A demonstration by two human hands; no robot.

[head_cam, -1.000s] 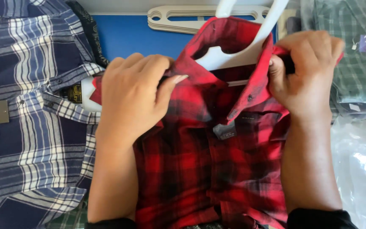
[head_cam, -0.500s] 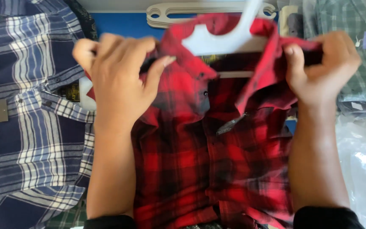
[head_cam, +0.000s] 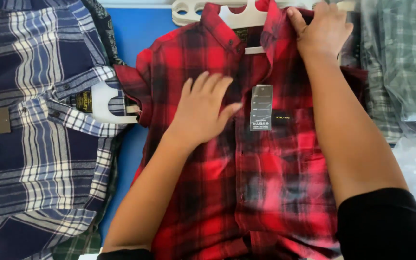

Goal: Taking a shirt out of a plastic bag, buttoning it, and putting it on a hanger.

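Red plaid shirt flat, collar at far edge

Red-and-black shirt (head_cam: pixel 246 192) lies face up on the blue tabletop (head_cam: pixel 140 29), long axis running away from the person, collar far. Left hand (head_cam: pixel 203 108) is open, palm flat on the chest; half a second ago it gripped the collar. Right hand (head_cam: pixel 321 31) grips the collar's right side over the white hanger (head_cam: pixel 239 17). Grey tag (head_cam: pixel 261 107) now exposed.

Red-black plaid shirt (head_cam: pixel 266 192), blue-white plaid shirt (head_cam: pixel 30 159)
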